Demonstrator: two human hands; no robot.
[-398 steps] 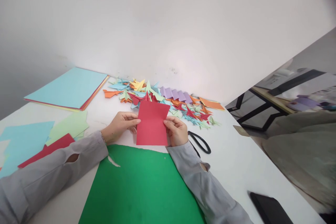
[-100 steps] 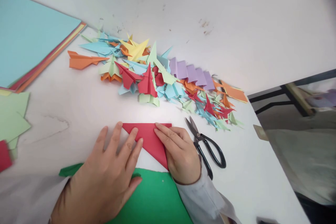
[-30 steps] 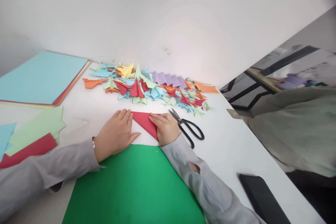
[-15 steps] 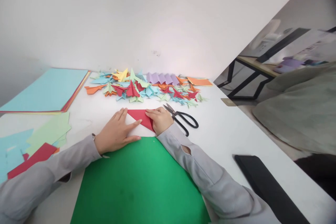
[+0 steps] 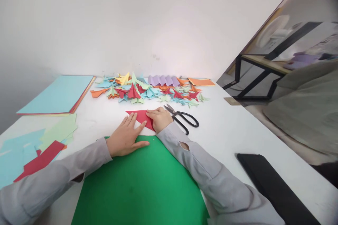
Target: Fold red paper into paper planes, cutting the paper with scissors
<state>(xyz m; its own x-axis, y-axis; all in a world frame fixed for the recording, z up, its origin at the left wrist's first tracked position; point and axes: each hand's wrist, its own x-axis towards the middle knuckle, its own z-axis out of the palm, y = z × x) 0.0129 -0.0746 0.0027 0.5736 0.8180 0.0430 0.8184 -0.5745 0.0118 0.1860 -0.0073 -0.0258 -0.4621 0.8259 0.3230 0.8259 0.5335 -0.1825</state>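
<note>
A folded red paper [image 5: 142, 116] with a white underside lies just past the far edge of a green sheet [image 5: 142, 179]. My left hand [image 5: 128, 136] is spread over the paper's near left part, fingers apart and fingertips on it. My right hand [image 5: 160, 119] is closed, its fingers together at the paper's right part; its thumb is hidden. Black-handled scissors [image 5: 182, 116] lie right beside my right hand, blades pointing away to the left.
A pile of small folded paper planes [image 5: 133, 92] runs along the wall. A blue-topped paper stack [image 5: 56, 93] and paper scraps [image 5: 58, 128] are at left. A black flat object [image 5: 271, 182] lies at right, an orange paper stack [image 5: 202, 82] behind.
My left hand has slid to the right and slightly nearer over the red paper, uncovering its pointed left corner. My right hand has hardly moved. The view has shifted slightly.
</note>
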